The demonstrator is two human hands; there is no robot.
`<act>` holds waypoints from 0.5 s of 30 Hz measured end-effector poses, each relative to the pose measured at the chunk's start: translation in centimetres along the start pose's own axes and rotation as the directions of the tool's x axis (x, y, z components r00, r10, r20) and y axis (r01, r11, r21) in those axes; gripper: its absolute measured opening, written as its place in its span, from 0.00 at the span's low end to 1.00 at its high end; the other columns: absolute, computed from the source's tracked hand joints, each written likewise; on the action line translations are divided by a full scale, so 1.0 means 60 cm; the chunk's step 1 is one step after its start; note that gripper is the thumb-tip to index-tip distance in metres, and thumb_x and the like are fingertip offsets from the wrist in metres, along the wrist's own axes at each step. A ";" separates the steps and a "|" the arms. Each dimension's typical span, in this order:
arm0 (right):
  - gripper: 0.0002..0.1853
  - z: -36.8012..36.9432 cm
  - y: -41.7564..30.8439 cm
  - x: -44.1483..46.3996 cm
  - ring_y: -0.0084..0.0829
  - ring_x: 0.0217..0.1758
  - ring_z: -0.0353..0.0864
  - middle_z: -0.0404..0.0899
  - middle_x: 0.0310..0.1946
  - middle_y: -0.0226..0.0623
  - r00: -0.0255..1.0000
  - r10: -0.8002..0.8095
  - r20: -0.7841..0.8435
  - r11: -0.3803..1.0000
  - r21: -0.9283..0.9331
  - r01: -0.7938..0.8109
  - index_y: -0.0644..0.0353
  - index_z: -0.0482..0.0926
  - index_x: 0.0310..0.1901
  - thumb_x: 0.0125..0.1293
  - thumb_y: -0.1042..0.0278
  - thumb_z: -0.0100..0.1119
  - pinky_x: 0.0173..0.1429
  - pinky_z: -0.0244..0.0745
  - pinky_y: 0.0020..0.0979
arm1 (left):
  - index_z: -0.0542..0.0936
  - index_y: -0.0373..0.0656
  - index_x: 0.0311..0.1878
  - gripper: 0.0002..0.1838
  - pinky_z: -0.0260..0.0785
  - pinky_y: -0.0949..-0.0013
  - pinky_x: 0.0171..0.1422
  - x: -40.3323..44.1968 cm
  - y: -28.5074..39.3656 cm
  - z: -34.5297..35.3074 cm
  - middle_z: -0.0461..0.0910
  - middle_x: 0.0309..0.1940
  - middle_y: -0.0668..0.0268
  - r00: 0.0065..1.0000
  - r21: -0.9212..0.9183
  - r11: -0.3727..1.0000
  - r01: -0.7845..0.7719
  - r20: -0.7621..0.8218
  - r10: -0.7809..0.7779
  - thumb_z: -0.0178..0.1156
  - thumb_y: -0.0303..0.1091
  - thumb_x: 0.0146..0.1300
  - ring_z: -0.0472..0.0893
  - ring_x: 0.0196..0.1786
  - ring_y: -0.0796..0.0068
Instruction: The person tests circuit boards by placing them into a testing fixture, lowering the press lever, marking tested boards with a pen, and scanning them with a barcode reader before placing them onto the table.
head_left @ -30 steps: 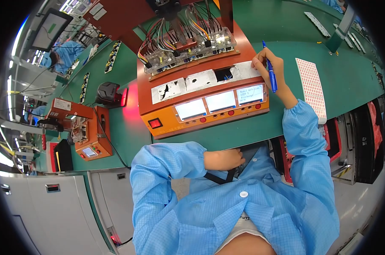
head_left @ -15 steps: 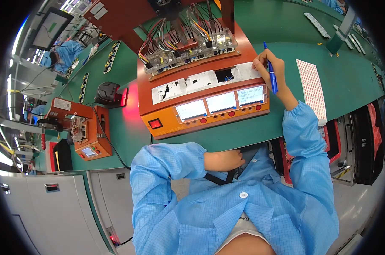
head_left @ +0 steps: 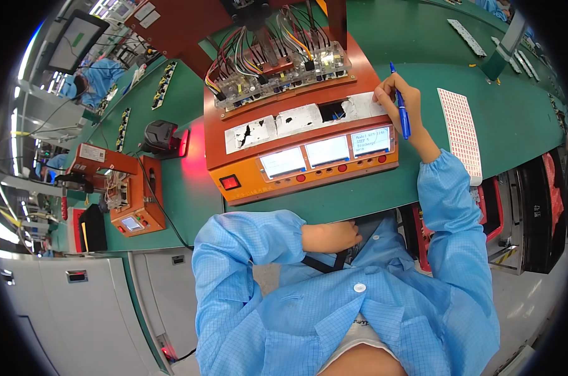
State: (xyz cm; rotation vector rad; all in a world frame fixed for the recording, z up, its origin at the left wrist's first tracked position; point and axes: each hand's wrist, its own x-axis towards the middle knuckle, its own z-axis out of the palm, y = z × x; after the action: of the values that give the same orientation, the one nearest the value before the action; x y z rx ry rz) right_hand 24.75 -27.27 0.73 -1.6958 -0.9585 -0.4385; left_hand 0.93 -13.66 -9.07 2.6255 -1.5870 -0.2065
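Note:
My right hand (head_left: 399, 100) holds a blue pen (head_left: 402, 116), its fingers curled, and rests on the right end of the orange test machine (head_left: 259, 187). Beneath those fingers lies a torn white label strip (head_left: 299, 120). Three lit screens (head_left: 327, 151) line the machine's front, the right one showing text. Behind them, wires run into a clear fixture (head_left: 284, 75). My left hand (head_left: 334, 237) lies in my lap by the table edge, fingers curled, near a black strap (head_left: 321, 263); whether it holds anything is hidden.
A sheet of red-marked labels (head_left: 461, 135) lies on the right. To the left are a black scanner (head_left: 162, 139) with red light, a smaller orange machine (head_left: 133, 200) and circuit boards (head_left: 165, 84). A co-worker in blue (head_left: 102, 78) is at the far left.

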 end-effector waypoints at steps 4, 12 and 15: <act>0.10 -0.001 -0.002 0.001 0.22 0.26 0.81 0.77 0.20 0.35 1.000 -0.002 0.004 1.000 0.003 0.002 0.63 0.70 0.29 0.65 0.75 0.61 0.30 0.71 0.22 | 0.79 0.40 0.42 0.09 0.74 0.64 0.52 -0.001 0.000 -0.006 0.80 0.34 0.61 1.000 0.010 1.000 -0.002 -0.008 0.002 0.56 0.32 0.60 0.81 0.42 0.65; 0.10 -0.001 -0.004 0.001 0.21 0.26 0.81 0.76 0.20 0.34 1.000 0.005 0.008 1.000 0.001 -0.005 0.64 0.70 0.28 0.65 0.75 0.61 0.30 0.71 0.23 | 0.78 0.40 0.42 0.10 0.73 0.63 0.53 0.000 -0.001 -0.004 0.80 0.36 0.60 1.000 -0.027 1.000 0.001 0.018 0.000 0.57 0.32 0.59 0.81 0.43 0.64; 0.10 -0.002 -0.001 0.000 0.21 0.25 0.80 0.75 0.20 0.34 1.000 0.008 0.007 1.000 0.001 -0.008 0.63 0.70 0.28 0.65 0.75 0.61 0.29 0.70 0.23 | 0.78 0.39 0.42 0.11 0.73 0.63 0.53 0.003 0.001 -0.009 0.80 0.36 0.59 1.000 -0.026 1.000 0.016 0.023 -0.016 0.58 0.32 0.58 0.81 0.43 0.64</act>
State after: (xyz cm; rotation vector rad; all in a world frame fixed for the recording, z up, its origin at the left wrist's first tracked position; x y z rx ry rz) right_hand 24.70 -27.35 0.81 -1.7006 -0.9569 -0.4264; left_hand 1.05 -13.83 -8.57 2.6264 -1.5599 -0.2563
